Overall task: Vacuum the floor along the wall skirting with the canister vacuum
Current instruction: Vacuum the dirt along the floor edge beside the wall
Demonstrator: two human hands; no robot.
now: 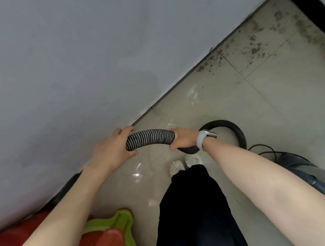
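Beside the wall [63,62], both hands are gripping the ribbed hose [151,139]: the left hand [111,150] and right hand [182,138] are curling around it, slightly apart.

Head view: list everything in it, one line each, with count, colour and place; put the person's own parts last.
Hose: one, black-and-white ribbed, held across the centre, looping black to the right.
Canister vacuum: one, dark grey with orange, right edge, partly cut off.
Cable: one, black, on the floor beside the canister.
Wall: one, grey, upper left.
Floor: beige tiles, dark grime at the upper right.
Plastic items: red and green, bottom left, kind unclear.
Watch: one, pale grey band, right wrist.
Shoes: two, white, below the hose.
Trousers: black, bottom centre.
Left hand: grips the hose's left part.
Right hand: grips the hose's right part.
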